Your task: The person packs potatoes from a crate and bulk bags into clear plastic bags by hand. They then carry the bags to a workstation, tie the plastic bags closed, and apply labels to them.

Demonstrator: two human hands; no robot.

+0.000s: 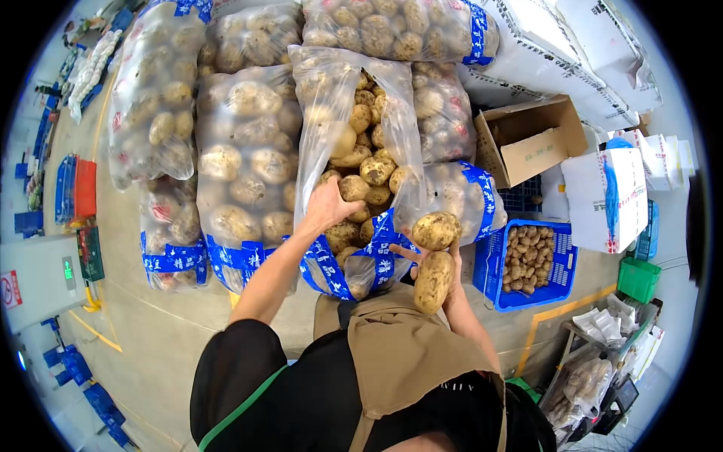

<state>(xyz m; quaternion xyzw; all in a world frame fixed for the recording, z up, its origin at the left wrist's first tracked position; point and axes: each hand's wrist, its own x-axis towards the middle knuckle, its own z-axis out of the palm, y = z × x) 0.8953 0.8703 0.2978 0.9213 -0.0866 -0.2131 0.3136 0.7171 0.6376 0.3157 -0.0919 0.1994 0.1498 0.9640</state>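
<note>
A clear plastic bag of potatoes (376, 170), torn open down its front, stands before me with blue printed tape round its lower end. My left hand (329, 207) reaches into the opening, its fingers curled round a potato (352, 187) among the others. To the right of the opening, my right hand (452, 275) holds two large, soil-marked potatoes, an upper one (437, 230) and a lower one (434, 282). They hide part of that hand, though some fingers show to their left, near the bag's taped end.
More filled potato bags (248, 173) stand on both sides and behind. A blue crate (488, 285) of small potatoes is at the right, below an open cardboard box (531, 154). White boxes (606, 200) and a loaded cart (602, 354) are farther right.
</note>
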